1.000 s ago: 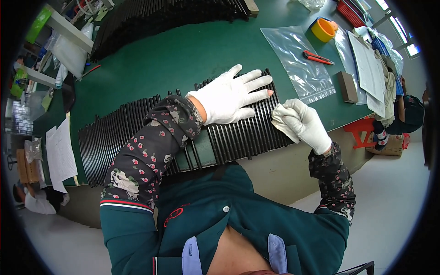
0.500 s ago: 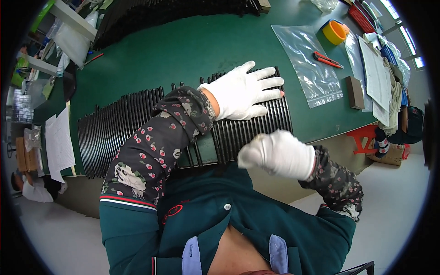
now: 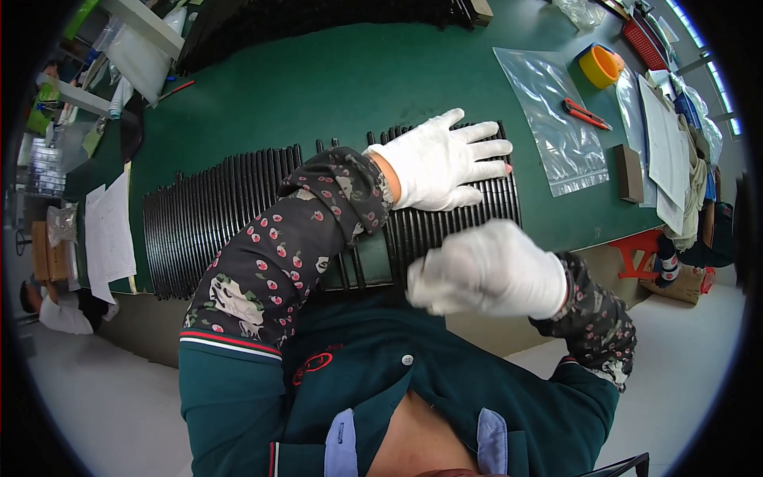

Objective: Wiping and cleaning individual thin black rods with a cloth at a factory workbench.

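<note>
My left hand (image 3: 439, 165), in a white glove, lies flat with fingers spread across a row of thin black rods (image 3: 498, 197) on the green table. My right hand (image 3: 497, 270), also gloved in white, is curled closed at the near ends of these rods. Motion blurs its fingers, and whatever they may hold is hidden. To the left, a wider row of black rods (image 3: 214, 219) lies side by side, partly under my left forearm. A few loose rods (image 3: 350, 268) lie in the gap between the two rows.
At the right are a clear plastic bag (image 3: 548, 127), a red utility knife (image 3: 586, 115), a yellow tape roll (image 3: 598, 67), a brown block (image 3: 627, 173) and paper sheets (image 3: 664, 147). A dark bundle (image 3: 318, 20) lies at the far edge. More papers (image 3: 110, 238) are at the left.
The whole view has shifted slightly, with the table appearing further right. My right hand moves quickly over the near rod ends; my left hand stays flat on the same rods.
</note>
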`<state>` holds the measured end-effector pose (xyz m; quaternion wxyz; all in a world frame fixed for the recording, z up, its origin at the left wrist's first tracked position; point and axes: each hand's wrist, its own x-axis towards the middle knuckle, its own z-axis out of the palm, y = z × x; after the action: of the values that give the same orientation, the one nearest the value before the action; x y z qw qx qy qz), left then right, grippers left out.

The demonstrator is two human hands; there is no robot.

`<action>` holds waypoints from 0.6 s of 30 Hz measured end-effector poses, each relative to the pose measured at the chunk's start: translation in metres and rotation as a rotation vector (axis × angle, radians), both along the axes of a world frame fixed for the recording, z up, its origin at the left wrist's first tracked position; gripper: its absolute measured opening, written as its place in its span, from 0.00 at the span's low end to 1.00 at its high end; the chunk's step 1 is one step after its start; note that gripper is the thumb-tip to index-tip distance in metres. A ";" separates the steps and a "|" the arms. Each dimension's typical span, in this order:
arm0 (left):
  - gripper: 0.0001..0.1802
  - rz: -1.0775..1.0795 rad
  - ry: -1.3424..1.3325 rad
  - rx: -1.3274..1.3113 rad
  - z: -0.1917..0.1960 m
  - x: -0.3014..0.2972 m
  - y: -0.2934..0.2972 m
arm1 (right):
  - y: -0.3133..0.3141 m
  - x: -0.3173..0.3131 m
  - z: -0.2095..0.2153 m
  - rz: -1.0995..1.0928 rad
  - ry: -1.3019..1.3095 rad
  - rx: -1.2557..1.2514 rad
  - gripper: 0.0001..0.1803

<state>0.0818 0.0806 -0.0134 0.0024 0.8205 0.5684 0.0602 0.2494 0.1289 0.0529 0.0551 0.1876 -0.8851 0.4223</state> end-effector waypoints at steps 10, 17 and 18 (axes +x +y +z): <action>0.29 0.026 -0.020 -0.054 0.003 0.001 -0.003 | -0.008 -0.004 -0.007 0.069 -0.043 0.057 0.11; 0.30 0.006 -0.034 -0.031 0.004 0.003 0.001 | -0.011 0.016 -0.026 0.196 -0.190 0.115 0.12; 0.31 0.011 -0.061 0.002 0.003 0.002 0.000 | -0.010 0.019 -0.020 0.220 -0.216 0.100 0.13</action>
<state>0.0840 0.0803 -0.0103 0.0186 0.8152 0.5725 0.0857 0.2685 0.1185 0.0324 -0.0966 0.2393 -0.8799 0.3990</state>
